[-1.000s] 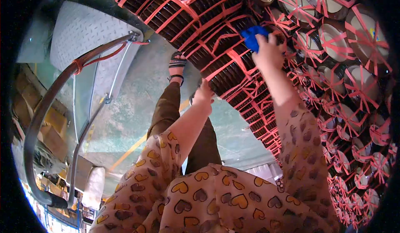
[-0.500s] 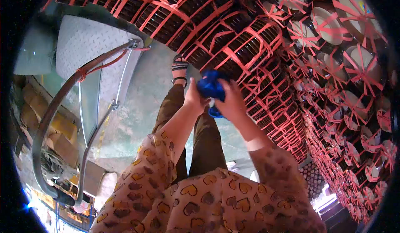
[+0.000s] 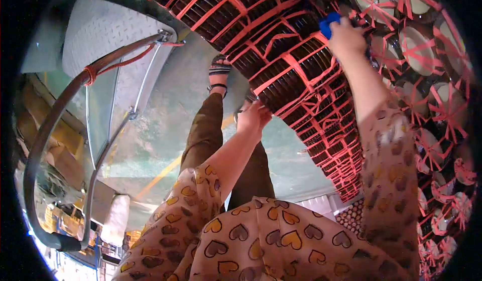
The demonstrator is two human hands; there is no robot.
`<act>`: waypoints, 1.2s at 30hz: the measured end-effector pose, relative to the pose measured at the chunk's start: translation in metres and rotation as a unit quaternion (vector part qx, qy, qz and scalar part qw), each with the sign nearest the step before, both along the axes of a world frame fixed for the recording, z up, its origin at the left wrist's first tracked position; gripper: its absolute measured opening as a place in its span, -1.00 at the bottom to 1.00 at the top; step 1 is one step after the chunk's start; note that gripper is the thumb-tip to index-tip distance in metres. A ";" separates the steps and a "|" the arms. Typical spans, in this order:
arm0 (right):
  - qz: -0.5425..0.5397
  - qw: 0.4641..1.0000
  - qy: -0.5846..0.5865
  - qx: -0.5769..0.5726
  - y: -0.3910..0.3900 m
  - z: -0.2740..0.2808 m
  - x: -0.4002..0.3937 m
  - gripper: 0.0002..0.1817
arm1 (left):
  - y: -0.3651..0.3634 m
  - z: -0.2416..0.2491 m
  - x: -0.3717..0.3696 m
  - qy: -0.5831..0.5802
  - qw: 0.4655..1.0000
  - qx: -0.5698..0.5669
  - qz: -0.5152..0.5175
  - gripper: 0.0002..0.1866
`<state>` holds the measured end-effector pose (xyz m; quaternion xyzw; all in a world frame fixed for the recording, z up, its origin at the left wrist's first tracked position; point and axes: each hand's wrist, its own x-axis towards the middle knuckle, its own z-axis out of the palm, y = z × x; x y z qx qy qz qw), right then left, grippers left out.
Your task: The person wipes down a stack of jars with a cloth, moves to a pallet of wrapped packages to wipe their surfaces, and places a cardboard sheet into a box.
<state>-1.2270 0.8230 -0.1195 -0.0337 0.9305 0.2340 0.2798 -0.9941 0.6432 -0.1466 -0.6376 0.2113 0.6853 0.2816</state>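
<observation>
My right hand [image 3: 346, 41] is stretched out over the stacks, its fingers closed on a small bright-blue bundle [image 3: 329, 25]. Whether the bundle is cloth or plastic I cannot make out. Beneath it, rows of dark brown stacked dishes [image 3: 288, 47] are bound with pink-red plastic strips. My left hand [image 3: 253, 116] is in front of my legs, beside the lower edge of these stacks. Its fingers are bent and pressed together; anything in them is hidden.
More tied stacks with pale round ends [image 3: 416, 50] rise on the right. To the left stands a hand cart with a curved metal handle [image 3: 55, 110] and a grey tread-plate deck [image 3: 108, 35]. Cardboard [image 3: 65, 160] lies behind the handle. My sandalled foot [image 3: 219, 70] is on the greenish floor.
Both hands were together at the blue bundle. My right hand has carried it up and right over the stacks; my left has come away from it and stays low.
</observation>
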 end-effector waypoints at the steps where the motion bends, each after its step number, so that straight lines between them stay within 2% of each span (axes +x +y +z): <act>1: 0.008 0.999 -0.008 -0.041 -0.004 -0.021 0.005 -0.72 | 0.001 -0.004 0.005 0.000 1.000 0.004 0.008 -0.72; 2: 0.050 0.998 -0.029 -0.039 -0.033 -0.013 0.017 -0.76 | 0.001 -0.014 0.016 -0.010 0.997 0.036 0.070 -0.64; 3: 0.044 0.996 -0.035 -0.075 -0.046 -0.038 0.035 -0.78 | 0.001 -0.019 0.022 -0.019 0.989 0.066 0.132 -0.56; 4: 0.034 0.991 -0.048 -0.119 -0.066 -0.051 0.060 -0.78 | 0.000 -0.018 0.021 -0.017 0.988 0.064 0.141 -0.56; 5: -0.115 0.979 0.013 -0.170 -0.104 -0.043 0.080 -0.64 | -0.001 -0.018 0.020 -0.039 0.984 0.073 0.156 -0.51; 6: 0.100 0.985 -0.088 -0.106 -0.128 -0.023 0.095 -0.70 | -0.004 -0.017 0.017 -0.060 0.981 0.082 0.168 -0.42; 8: 0.119 0.976 -0.041 -0.176 -0.153 -0.025 0.136 -0.81 | -0.008 -0.011 0.009 -0.028 0.981 0.093 0.168 -0.31; 9: 0.112 0.969 -0.062 -0.209 -0.165 -0.016 0.147 -0.81 | -0.017 0.003 0.005 0.056 0.926 0.203 0.313 -0.30; 10: 0.104 0.962 -0.084 -0.238 -0.167 -0.007 0.155 -0.81 | -0.025 0.019 0.000 0.136 0.830 0.308 0.446 -0.28; 11: 0.087 0.952 -0.103 -0.274 -0.162 -0.003 0.157 -0.79 | -0.025 0.023 -0.002 0.132 0.829 0.313 0.443 -0.28; 12: 0.069 0.940 -0.121 -0.310 -0.157 0.001 0.158 -0.75 | -0.024 0.026 -0.005 0.101 0.889 0.261 0.362 -0.28; 13: 0.043 0.923 -0.143 -0.356 -0.145 0.016 0.151 -0.62 | -0.023 0.028 -0.007 0.070 0.937 0.203 0.276 -0.28; 14: -0.038 0.900 -0.141 -0.410 -0.131 0.032 0.144 -0.55 | -0.023 0.028 -0.006 0.037 0.972 0.142 0.185 -0.28; 15: -0.091 0.839 -0.050 -0.534 -0.104 0.024 0.145 -0.52 | -0.024 0.019 -0.003 0.048 0.986 0.111 0.119 -0.35; 16: -0.140 0.832 -0.023 -0.536 -0.079 0.027 0.137 -0.50 | -0.023 0.009 0.002 0.069 0.986 0.125 0.083 -0.40; 18: -0.209 0.825 0.120 -0.511 -0.017 0.031 0.119 -0.47 | -0.024 0.003 0.002 0.050 0.990 0.128 -0.003 -0.45; 19: -0.129 0.861 0.223 -0.439 0.014 0.033 0.105 -0.47 | -0.021 -0.003 0.005 0.049 0.990 0.132 -0.016 -0.45; 20: -0.048 0.877 0.320 -0.354 0.043 0.035 0.089 -0.46 | -0.017 -0.012 0.011 0.049 0.988 0.105 -0.101 -0.49; 21: -0.138 0.847 0.308 -0.412 0.075 0.023 0.077 -0.43 | -0.013 -0.018 0.013 0.050 0.979 0.075 -0.185 -0.52; 22: -0.225 0.803 0.292 -0.468 0.098 0.007 0.067 -0.41 | -0.009 -0.020 0.012 0.050 0.976 0.074 -0.197 -0.52; 24: -0.261 0.819 0.151 -0.487 0.120 -0.021 0.060 -0.39 | -0.001 -0.019 0.015 0.046 0.971 0.039 -0.229 -0.61; 25: -0.208 0.860 0.254 -0.390 0.112 -0.033 0.068 -0.36 | -0.001 -0.022 0.013 0.045 0.968 0.034 -0.244 -0.61; 26: -0.210 0.847 0.279 -0.402 0.109 -0.038 0.073 -0.34 | -0.001 -0.023 0.010 0.056 0.972 0.021 -0.228 -0.70; 28: -0.173 0.869 0.291 -0.360 0.092 -0.024 0.096 -0.33 | -0.001 -0.018 0.011 0.067 0.972 0.008 -0.225 -0.75; 31: -0.283 0.823 0.291 -0.397 0.039 -0.015 0.158 -0.38 | 0.003 -0.013 0.001 0.051 0.937 -0.069 -0.339 -0.71; 35: -0.379 0.764 0.257 -0.455 -0.028 -0.020 0.246 -0.29 | -0.004 -0.020 -0.002 0.042 0.923 -0.086 -0.372 -0.73; 36: -0.398 0.756 0.254 -0.453 -0.043 -0.018 0.261 -0.27 | -0.010 -0.026 0.001 0.058 0.936 -0.050 -0.342 -0.76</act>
